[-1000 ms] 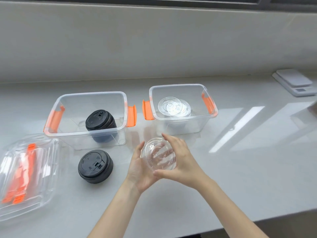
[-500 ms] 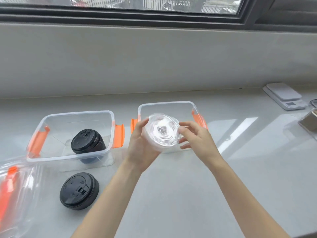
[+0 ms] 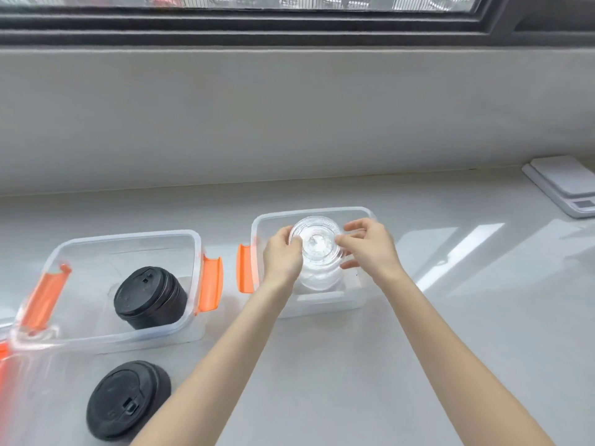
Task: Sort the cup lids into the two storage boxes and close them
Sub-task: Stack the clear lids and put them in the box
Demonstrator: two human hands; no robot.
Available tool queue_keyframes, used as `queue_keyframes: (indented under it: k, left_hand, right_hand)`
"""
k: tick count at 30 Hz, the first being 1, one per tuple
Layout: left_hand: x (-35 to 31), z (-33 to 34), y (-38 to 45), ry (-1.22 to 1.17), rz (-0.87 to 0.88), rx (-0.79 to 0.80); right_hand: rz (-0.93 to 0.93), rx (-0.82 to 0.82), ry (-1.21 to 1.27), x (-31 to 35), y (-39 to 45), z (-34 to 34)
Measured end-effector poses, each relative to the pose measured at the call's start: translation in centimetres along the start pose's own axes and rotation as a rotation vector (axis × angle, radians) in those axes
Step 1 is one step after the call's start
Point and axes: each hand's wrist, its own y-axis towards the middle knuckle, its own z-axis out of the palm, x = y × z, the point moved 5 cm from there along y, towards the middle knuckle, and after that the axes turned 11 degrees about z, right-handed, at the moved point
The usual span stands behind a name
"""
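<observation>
You are holding a clear lid [image 3: 317, 241] between both hands over the right box [image 3: 322, 212]. Your left hand [image 3: 282, 256] is gripping the lid's left edge, fingers [image 3: 294, 242] closed on the rim. Your right hand [image 3: 370, 247] is pinching the right edge, thumb and forefinger on the rim, the other fingers loosely spread. The lid is sitting level at the top of a stack of clear lids [image 3: 318, 275] standing inside that box; whether it is already resting on the stack or just above it cannot be told.

The right box is open, orange latch [image 3: 244, 268] hanging on its left side. The left box [image 3: 128, 238] is standing just beside it, also open, with orange latches at both ends. Inside it a stack of black lids [image 3: 149, 297] is standing near the middle, slightly tilted.

A second stack of black lids [image 3: 127, 400] is lying on the desk [image 3: 354, 365] nearer to you, in front of the left box, apart from it. A clear box cover [image 3: 19, 397] with orange parts is showing at the left edge, partly cut off.

A white scale [image 3: 563, 183] is sitting at the far right of the desk, well apart from the boxes. Sunlight is making bright patches on the desk to the right of the right box.
</observation>
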Motion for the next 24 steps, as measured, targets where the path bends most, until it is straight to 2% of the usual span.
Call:
queue_keyframes:
  k: [7, 14, 18, 24]
  left_hand:
    - [1.1, 0.3, 1.2, 0.262, -0.008, 0.045]
    - [2.2, 0.0, 1.1, 0.200, -0.120, 0.072]
    - [2.3, -0.1, 0.7, 0.145, -0.179, 0.096]
    - [1.7, -0.2, 0.4, 0.110, -0.184, 0.084]
  right_hand:
    - [-0.076, -0.118, -0.321, -1.0, 2.6, 1.0]
    - [-0.121, -0.153, -0.433, -1.7, 3.1, 1.5]
    - [-0.080, -0.129, -0.479, -2.2, 3.2, 1.7]
    - [-0.046, -0.091, -0.477, -2.2, 3.1, 1.6]
